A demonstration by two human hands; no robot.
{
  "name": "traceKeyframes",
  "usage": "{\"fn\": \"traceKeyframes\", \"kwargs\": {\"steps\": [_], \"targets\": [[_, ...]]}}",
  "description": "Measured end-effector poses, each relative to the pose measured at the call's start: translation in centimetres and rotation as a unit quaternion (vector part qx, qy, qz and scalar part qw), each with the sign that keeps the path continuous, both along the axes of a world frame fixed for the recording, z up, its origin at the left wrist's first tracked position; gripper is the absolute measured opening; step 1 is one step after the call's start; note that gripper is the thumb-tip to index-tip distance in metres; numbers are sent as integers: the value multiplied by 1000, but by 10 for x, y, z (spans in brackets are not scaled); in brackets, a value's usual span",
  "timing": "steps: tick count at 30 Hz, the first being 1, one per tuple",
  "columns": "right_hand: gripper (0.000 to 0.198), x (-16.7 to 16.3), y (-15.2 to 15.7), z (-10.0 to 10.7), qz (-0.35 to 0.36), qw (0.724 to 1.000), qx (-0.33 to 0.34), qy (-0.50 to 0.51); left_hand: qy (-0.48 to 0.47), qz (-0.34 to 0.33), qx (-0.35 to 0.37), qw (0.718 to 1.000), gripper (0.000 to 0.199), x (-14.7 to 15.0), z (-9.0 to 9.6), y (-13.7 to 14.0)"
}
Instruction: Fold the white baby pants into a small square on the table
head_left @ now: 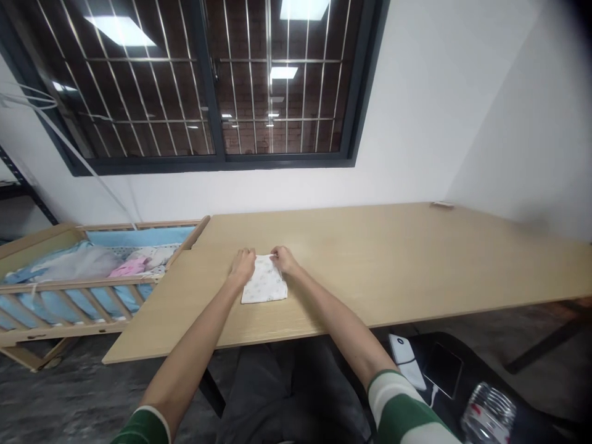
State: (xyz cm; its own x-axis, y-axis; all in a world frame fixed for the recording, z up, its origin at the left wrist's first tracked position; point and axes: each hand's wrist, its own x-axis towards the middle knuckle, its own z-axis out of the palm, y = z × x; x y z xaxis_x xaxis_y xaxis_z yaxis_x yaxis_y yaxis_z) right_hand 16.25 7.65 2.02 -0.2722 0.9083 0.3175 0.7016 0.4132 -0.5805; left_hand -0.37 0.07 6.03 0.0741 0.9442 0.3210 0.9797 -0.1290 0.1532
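Note:
A small white cloth (pixel 264 285) with a faint speckled print lies folded into a near square on the wooden tabletop. My left hand (pixel 243 265) is at its far left corner, the fingers curled down over the edge. At the far right corner, my right hand (pixel 283 259) pinches the fabric between thumb and fingers. The near edge of the cloth rests flat, close to the table's front. Some fingertips of the left hand are hidden behind the hand itself.
The pale wooden table (pixel 393 259) runs along the wall beneath a barred window (pixel 277 92). To the left stands a wooden crib (pixel 87 283) holding bedding and pink fabric. Below right, a black chair seat carries a phone (pixel 444 369), a white device (pixel 407 361) and a plastic bottle (pixel 489 414).

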Motion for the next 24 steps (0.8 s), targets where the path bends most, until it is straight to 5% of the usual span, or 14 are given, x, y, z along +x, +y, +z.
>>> {"fn": "traceKeyframes", "kwargs": {"steps": [4, 8, 13, 18, 24], "targets": [[46, -1, -14, 1, 18, 999, 46, -13, 16, 21, 14, 1000, 41, 17, -14, -48], [55, -8, -54, 11, 223, 969, 83, -66, 31, -9, 13, 999, 50, 34, -45, -113], [57, -20, -104, 9, 412, 902, 0, -126, 21, -21, 11, 1000, 56, 44, -80, -144], [57, -22, -98, -8, 399, 901, -75, -154, -13, -15, 33, 999, 56, 43, -88, -143], [62, -22, -39, -22, 317, 927, -45, -194, -8, -20, 52, 998, 56, 40, -91, -143]]}}
